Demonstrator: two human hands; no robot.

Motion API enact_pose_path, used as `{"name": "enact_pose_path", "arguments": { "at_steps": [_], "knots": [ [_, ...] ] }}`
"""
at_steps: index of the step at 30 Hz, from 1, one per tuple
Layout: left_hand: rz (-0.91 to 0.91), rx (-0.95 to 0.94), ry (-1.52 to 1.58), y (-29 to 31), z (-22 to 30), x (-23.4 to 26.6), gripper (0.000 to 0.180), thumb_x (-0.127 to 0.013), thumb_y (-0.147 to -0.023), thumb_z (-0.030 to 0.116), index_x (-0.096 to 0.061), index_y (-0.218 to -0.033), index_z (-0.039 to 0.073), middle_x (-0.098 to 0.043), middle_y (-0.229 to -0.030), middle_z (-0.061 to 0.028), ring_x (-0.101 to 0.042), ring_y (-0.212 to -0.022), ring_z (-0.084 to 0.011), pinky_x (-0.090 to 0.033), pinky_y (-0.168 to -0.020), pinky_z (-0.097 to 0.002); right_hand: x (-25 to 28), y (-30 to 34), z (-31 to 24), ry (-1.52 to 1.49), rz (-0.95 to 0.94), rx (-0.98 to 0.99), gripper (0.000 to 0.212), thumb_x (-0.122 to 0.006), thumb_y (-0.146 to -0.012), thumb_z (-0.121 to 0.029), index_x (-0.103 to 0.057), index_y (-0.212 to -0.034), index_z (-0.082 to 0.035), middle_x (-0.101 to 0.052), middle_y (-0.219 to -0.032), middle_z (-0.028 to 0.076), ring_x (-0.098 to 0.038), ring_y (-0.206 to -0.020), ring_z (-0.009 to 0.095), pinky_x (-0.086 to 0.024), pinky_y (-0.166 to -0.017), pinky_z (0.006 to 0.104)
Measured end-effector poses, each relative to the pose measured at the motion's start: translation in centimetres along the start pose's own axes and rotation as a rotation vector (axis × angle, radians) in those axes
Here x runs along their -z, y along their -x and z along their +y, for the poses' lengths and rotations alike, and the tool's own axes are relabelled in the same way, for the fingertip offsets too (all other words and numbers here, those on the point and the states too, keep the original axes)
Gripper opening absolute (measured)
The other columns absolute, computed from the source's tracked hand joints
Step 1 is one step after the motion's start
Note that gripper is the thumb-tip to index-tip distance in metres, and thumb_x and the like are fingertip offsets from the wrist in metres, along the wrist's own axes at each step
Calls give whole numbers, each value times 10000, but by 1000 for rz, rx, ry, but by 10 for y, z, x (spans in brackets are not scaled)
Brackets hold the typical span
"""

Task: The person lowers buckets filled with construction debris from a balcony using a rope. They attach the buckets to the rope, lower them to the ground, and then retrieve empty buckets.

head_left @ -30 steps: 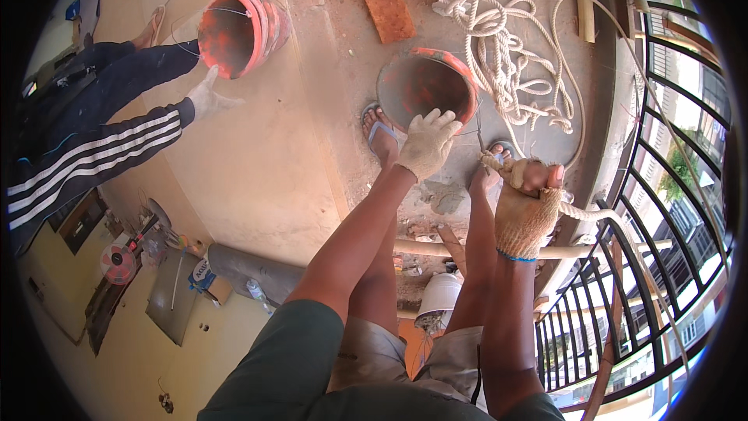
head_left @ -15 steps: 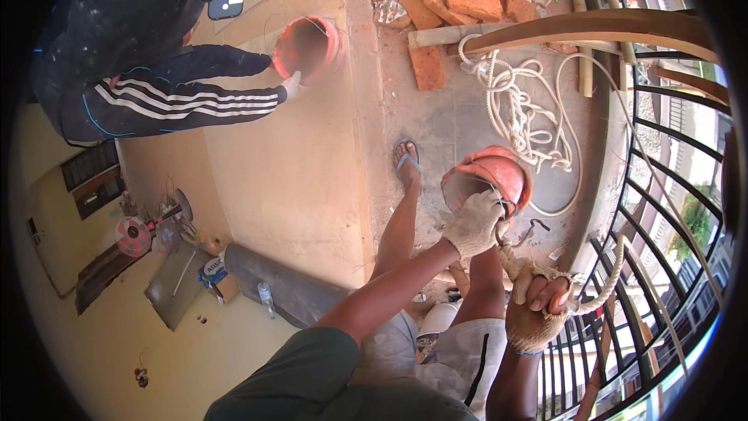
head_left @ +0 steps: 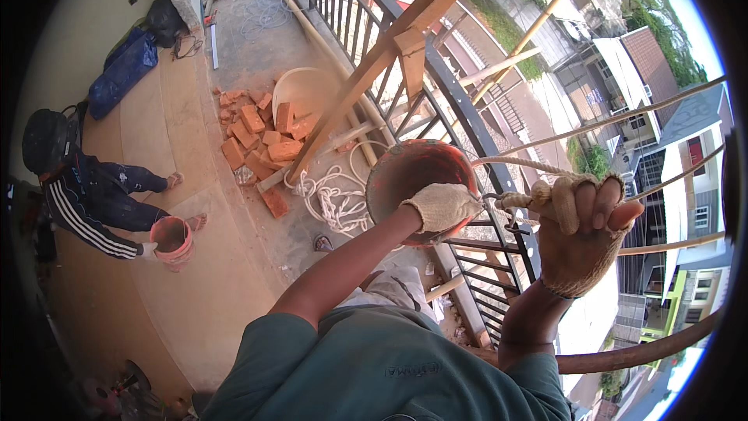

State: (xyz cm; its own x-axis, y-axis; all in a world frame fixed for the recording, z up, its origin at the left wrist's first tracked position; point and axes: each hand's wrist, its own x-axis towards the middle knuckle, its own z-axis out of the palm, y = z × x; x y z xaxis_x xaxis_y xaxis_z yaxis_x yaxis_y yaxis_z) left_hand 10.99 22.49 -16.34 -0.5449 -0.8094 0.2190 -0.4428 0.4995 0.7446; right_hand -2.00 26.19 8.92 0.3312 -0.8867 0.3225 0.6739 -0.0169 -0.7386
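Note:
A reddish bucket (head_left: 382,201) is raised beside the black railing, tipped so its dusty inside shows. In a knitted glove, my left hand (head_left: 444,206) reaches across the bucket's mouth and is closed at its wire handle, close to a metal hook (head_left: 491,199). The hook hangs on a knotted end of white rope (head_left: 518,200). My gloved right hand (head_left: 580,226), its fingertips bare, is wrapped round that rope just right of the bucket, out by the railing. What the left fingertips press on is partly hidden.
Broken orange bricks (head_left: 269,136) lie heaped near a pale basin (head_left: 308,93). Loose white rope (head_left: 331,201) is coiled on the floor. A wooden beam (head_left: 374,62) slants past the railing (head_left: 460,113). At left, another person (head_left: 82,195) holds a red bucket (head_left: 171,240). Houses stand beyond.
The bucket has come up from low by my legs to railing height, with both hands raised along with it. My view has swung toward the railing and outside. The other person's bucket remains in their hand.

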Motion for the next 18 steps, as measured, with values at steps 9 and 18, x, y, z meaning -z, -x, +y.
{"name": "enact_pose_path", "arguments": {
  "at_steps": [9,18],
  "knots": [
    [210,-144,120,-203,184,-20,327,-463,-1072,369,-493,-1069,44,-703,-891,-238,-707,-776,-452,-566,-690,-561,75,-20,-314,1261,403,569,280,-511,-1084,-243,-632,-958,-24,-651,-925,81,-619,-879,165,-512,-816,299],
    [-448,-113,564,-287,271,-144,900,-520,-1025,526,-135,-1610,-40,-652,-1200,-366,-633,-1192,-482,-442,-1058,-543,150,-44,-410,272,343,333,349,-537,-1091,-345,-488,-831,-117,-424,-693,-41,-443,-632,114,-458,-742,328]
  ]
}}
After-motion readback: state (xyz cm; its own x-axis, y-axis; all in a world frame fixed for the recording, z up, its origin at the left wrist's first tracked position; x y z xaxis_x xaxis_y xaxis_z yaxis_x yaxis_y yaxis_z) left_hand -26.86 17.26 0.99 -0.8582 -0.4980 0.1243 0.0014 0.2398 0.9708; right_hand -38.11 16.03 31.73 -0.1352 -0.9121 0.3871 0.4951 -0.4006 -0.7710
